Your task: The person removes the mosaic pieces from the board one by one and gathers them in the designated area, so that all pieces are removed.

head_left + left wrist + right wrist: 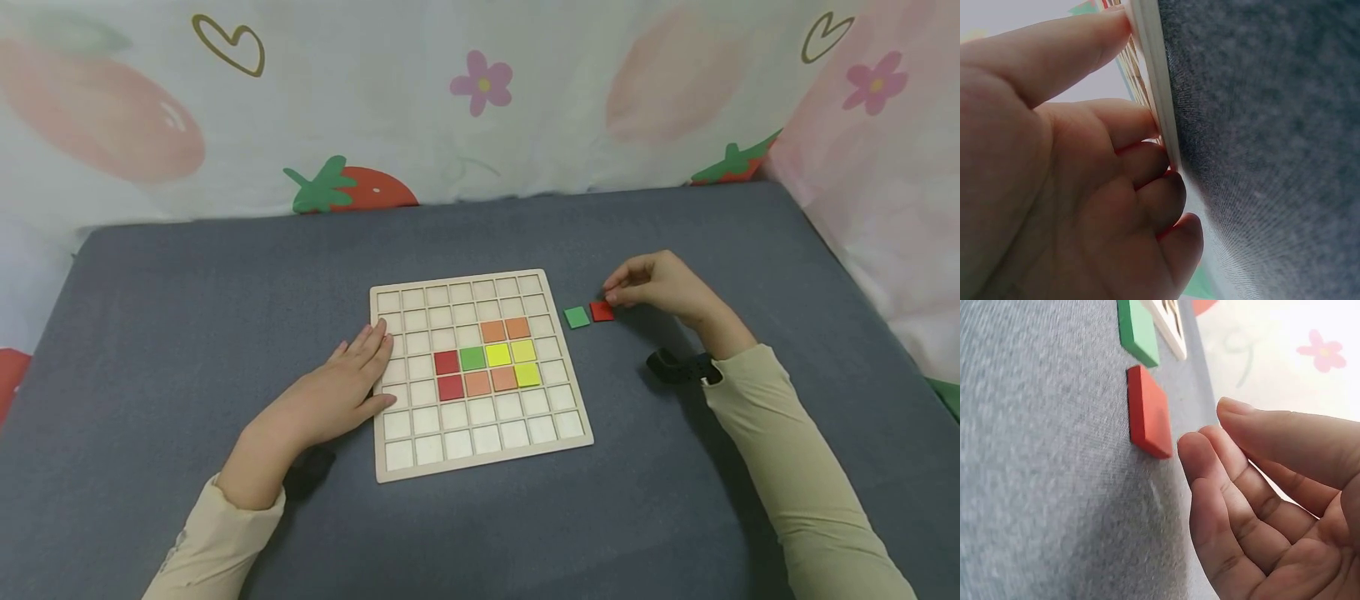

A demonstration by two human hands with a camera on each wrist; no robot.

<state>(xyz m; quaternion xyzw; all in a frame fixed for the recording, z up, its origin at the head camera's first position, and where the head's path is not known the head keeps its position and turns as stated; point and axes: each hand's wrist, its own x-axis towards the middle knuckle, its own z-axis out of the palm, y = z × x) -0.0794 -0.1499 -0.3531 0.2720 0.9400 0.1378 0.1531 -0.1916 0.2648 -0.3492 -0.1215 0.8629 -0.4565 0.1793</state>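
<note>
A light wooden grid board (487,457) lies on the grey cloth, with red tiles (450,387), a green tile, yellow tiles and orange tiles in its middle cells. My left hand (333,396) rests on the board's left edge, fingers extended. In the left wrist view, its fingertips touch the board's edge (1163,94). To the board's right lie a loose green tile (577,317) and a loose red tile (602,312), side by side. My right hand (660,287) hovers at the loose red tile, thumb near the fingers. In the right wrist view the fingertips are just apart from this red tile (1155,415).
Grey cloth (225,333) covers the table. Behind its far edge hangs a pale curtain (555,125) printed with strawberries, flowers and hearts. A pink curtain (870,217) borders the right side. A black strap (678,367) shows under the right wrist.
</note>
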